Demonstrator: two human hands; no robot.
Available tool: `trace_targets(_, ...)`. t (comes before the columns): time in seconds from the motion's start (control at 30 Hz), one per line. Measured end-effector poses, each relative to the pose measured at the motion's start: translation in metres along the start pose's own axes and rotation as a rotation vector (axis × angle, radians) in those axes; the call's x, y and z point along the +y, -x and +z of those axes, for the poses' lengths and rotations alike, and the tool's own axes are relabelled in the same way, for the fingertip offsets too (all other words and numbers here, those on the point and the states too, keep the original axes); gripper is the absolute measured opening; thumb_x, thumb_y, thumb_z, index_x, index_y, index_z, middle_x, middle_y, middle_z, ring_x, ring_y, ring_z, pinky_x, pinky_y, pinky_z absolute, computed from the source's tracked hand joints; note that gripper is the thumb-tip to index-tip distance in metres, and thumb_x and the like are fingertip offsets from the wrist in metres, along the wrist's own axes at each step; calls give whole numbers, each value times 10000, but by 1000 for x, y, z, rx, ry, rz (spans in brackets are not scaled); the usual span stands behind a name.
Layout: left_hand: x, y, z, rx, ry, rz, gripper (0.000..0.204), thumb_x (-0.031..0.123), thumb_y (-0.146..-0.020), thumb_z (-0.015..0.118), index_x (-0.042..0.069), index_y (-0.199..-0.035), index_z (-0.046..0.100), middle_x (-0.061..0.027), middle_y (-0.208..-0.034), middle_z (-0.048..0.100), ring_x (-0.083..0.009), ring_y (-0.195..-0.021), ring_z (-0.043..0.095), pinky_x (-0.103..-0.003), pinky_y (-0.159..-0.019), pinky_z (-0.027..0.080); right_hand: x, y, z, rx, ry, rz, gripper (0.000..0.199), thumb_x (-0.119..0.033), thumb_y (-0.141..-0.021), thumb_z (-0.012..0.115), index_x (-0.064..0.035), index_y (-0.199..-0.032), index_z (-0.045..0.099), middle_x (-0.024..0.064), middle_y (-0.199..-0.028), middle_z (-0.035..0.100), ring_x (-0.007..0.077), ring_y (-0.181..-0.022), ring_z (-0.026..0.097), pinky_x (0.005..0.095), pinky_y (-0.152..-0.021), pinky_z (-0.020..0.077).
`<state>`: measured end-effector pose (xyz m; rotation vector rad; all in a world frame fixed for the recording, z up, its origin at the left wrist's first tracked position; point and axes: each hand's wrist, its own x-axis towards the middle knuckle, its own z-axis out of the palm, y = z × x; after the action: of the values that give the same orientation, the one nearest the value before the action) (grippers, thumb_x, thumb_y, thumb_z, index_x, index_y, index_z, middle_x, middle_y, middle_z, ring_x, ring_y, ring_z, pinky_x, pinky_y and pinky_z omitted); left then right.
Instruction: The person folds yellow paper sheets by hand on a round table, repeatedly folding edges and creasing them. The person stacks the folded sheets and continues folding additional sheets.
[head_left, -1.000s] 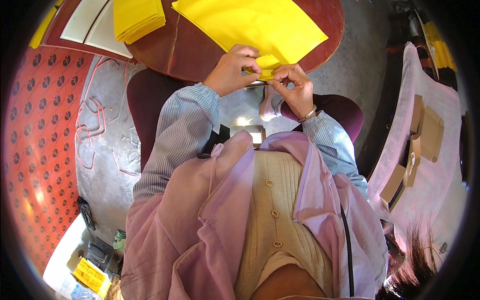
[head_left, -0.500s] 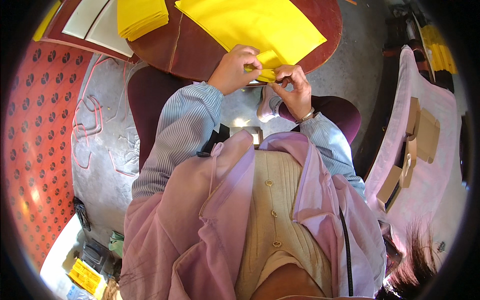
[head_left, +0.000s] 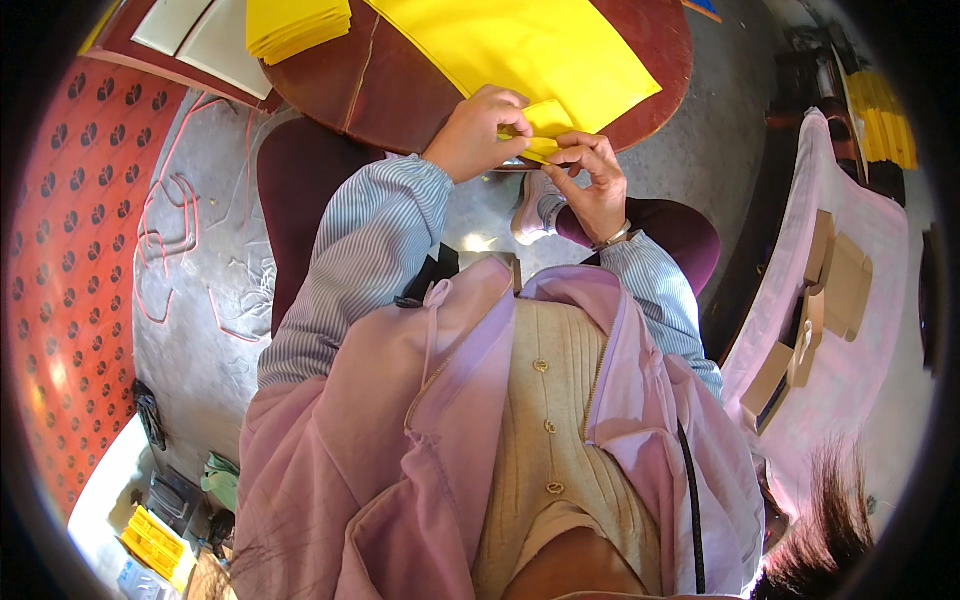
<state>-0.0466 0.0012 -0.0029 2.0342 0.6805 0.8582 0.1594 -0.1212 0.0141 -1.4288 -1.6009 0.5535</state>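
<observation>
Over the near rim of the table, both hands work on a small folded yellow piece (head_left: 545,116) of paper-like or fabric-like sheet. My left hand (head_left: 478,132) pinches its left side between thumb and curled fingers. At its right edge my right hand (head_left: 596,188) has thumb and fingertips closed on it. Part of the piece is hidden by my fingers. Behind it lies a large flat yellow sheet (head_left: 530,50), reaching toward the right side of the table. A neat stack of yellow sheets (head_left: 297,28) sits farther left on the table.
The round dark-red table (head_left: 400,85) has a crack across its top. Pink strapping (head_left: 187,215) lies loose on the grey floor at left, beside a red patterned sheet (head_left: 80,240). Opened cardboard boxes (head_left: 845,285) rest on a pink cloth at right.
The view has shifted slightly, so the table and sheets appear a little farther right. My right fingers have loosened and straightened somewhat at the piece's edge; my left hand keeps its pinch.
</observation>
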Motion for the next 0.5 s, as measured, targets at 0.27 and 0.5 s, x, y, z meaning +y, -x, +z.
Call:
trace_targets(0.27,1,0,-1,-17,-14,-10,155,172,-847,824,68,-949,768,-151,-1200,712,-310,-1160,683,-390,-957,567,0,-2,0,5,13,10,184,12,-801,858,-33,-938,744,91,-1132,706,124,-797,594,265,-722,525)
trace_targets(0.5,2,-1,-2,-32,-8,-30,152,161,-851,825,65,-956,769,-156,-1224,705,-305,-1153,686,-380,-950,572,-2,-1,-1,-15,14,34,203,28,-801,854,-40,-946,730,71,-1137,692,131,-847,580,275,-747,513)
